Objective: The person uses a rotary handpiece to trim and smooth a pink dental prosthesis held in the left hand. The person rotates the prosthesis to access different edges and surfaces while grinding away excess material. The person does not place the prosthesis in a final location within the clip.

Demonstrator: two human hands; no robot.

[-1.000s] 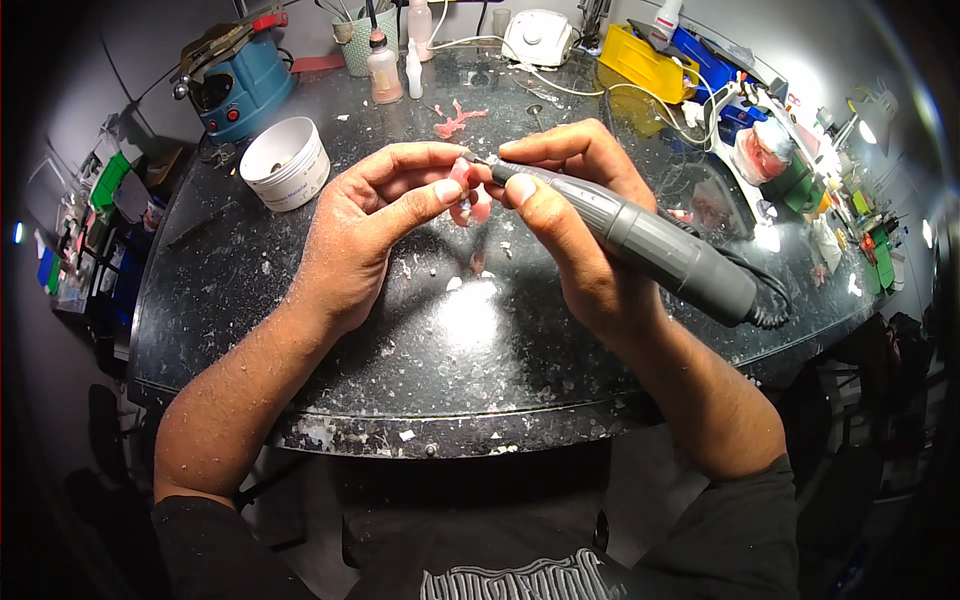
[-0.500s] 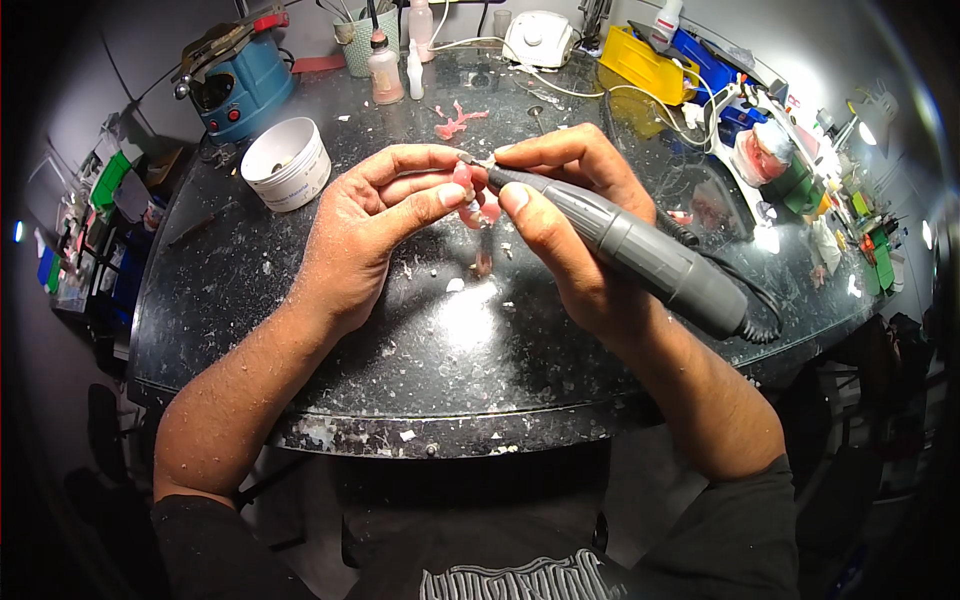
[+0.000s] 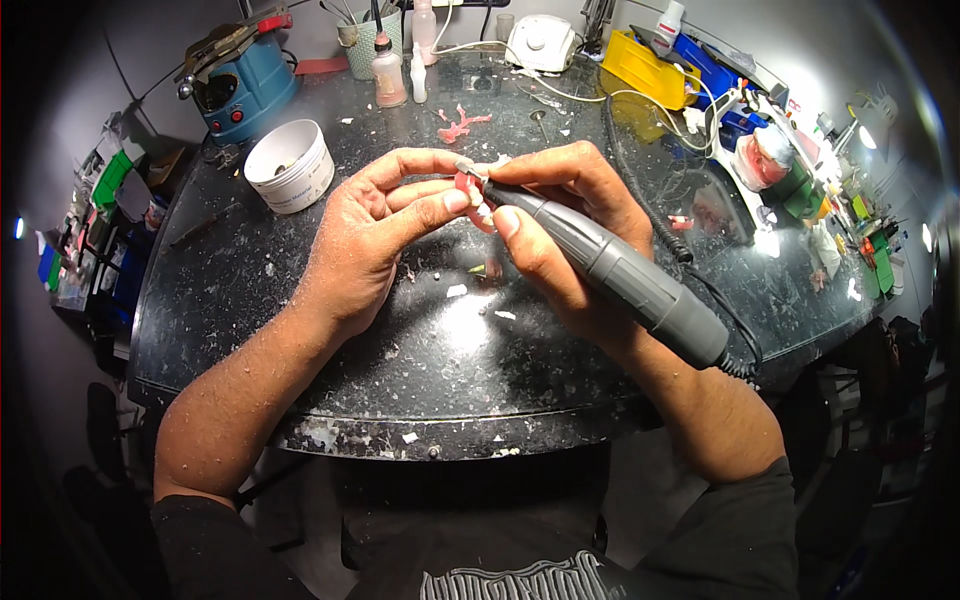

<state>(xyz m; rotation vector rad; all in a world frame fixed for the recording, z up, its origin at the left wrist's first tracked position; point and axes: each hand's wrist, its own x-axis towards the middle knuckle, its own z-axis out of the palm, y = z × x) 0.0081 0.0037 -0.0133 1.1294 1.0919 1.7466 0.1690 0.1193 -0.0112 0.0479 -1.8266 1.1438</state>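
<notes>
Between the thumb and index finger of my left hand (image 3: 360, 225) is a small pink dental piece with whitish tooth-like parts, apparently a partial denture (image 3: 481, 216). Fingertips cover much of it. My right hand (image 3: 603, 188) is wrapped round a dark grey rotary handpiece (image 3: 640, 285), held like a pen. Its narrow front end points at the denture, close to my left fingertips. Whether the bur touches the pink material cannot be made out. From the handpiece's rear, a coiled black cord (image 3: 738, 368) loops off to the right.
White crumbs and scraps litter the dark bench (image 3: 400, 350). A white tub (image 3: 290, 165) stands left, beside a blue machine (image 3: 245, 90). Behind my hands are a branched pink scrap (image 3: 463, 124), a dropper bottle (image 3: 389, 75) and a white control box (image 3: 541, 42). A yellow bin (image 3: 645, 70) sits far right.
The handpiece's rear end has swung slightly toward me and left. The denture has turned between my left fingers, so less of its pink part shows below them.
</notes>
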